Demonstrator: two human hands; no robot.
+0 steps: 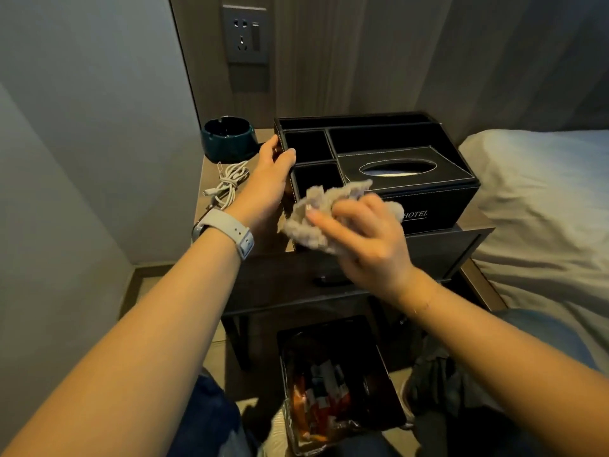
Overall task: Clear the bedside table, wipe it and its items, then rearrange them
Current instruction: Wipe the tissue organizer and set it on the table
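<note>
Right hand (362,232) bunches cloth (316,219), soft, light, at organizer (379,166) front-left corner. Left hand (273,169) braces organizer's left wall, thumb over rim, fingers hidden behind wall. Organizer on table (211,179): rigid, boxy, compartments empty, likely light; smooth leatherette may slip, best held by both side walls. Ashtray (227,136), cable (227,186) to its left.

wall socket plate (244,35) – above table | bed (543,199) – right | lined bin (336,380) – floor, holding wrappers
</note>
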